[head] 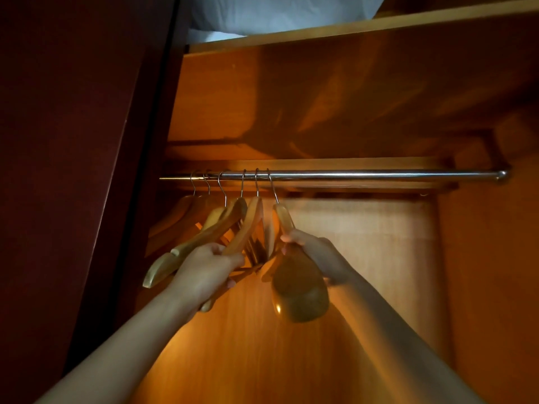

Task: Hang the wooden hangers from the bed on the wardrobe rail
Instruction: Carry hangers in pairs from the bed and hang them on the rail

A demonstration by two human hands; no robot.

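A chrome wardrobe rail (pixel 379 174) runs across the open wardrobe. Several wooden hangers (pixel 230 220) hang by metal hooks at its left end, bunched close together. My left hand (pixel 208 268) grips the shoulder of one hanger in that bunch. The rightmost wooden hanger (pixel 297 290) has its hook over the rail, and its broad end points toward the camera. My right hand (pixel 316 252) is closed around that hanger's arm just below the neck. The bed is out of view.
A dark red wardrobe door (pixel 73 170) stands at the left. A wooden shelf (pixel 350 27) above the rail carries white bedding (pixel 277 13). The rail's right part is bare up to its end bracket (pixel 501 174). The orange back panel (pixel 364 243) lies behind.
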